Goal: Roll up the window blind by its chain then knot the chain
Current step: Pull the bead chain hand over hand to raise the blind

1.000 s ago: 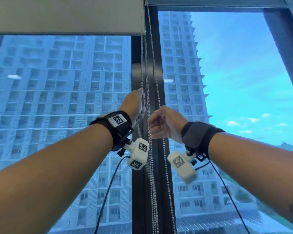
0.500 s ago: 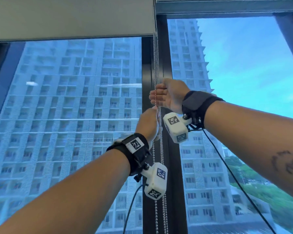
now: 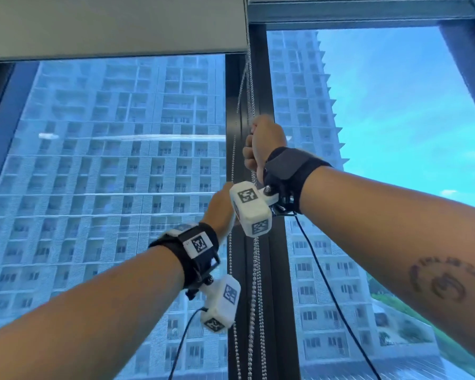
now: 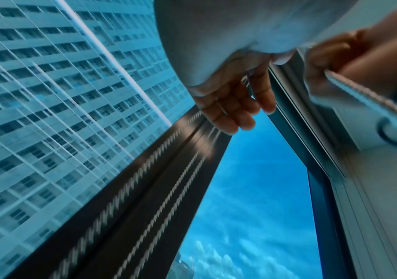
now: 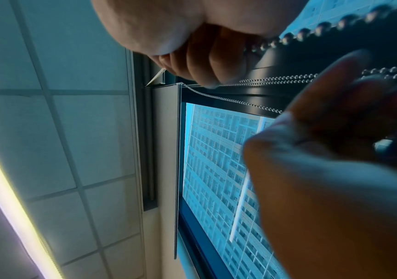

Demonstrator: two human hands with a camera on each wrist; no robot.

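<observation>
The grey roller blind [image 3: 113, 26] is rolled high, its bottom edge near the top of the window. Its bead chain [image 3: 254, 283] hangs in several strands along the dark mullion [image 3: 274, 297]. My right hand [image 3: 261, 144] is the higher one, a fist curled round the chain; the right wrist view shows its fingers [image 5: 204, 62] wrapped on the beads [image 5: 312, 30]. My left hand [image 3: 222, 207] is lower on the chain, partly hidden behind the right wrist camera. In the left wrist view its fingers [image 4: 235, 105] hang loose and nearly straight against blurred strands [image 4: 145, 169].
Glass panes flank the mullion, with a tower block outside. A dark frame post [image 3: 466, 64] stands at the far right. Overhead are ceiling tiles [image 5: 61, 132] and a light strip [image 5: 9, 198]. Camera cables hang from both wrists.
A second ago the left hand was the higher one. It came down along the chain while the right hand went up above it. The left fingers now look loosened.
</observation>
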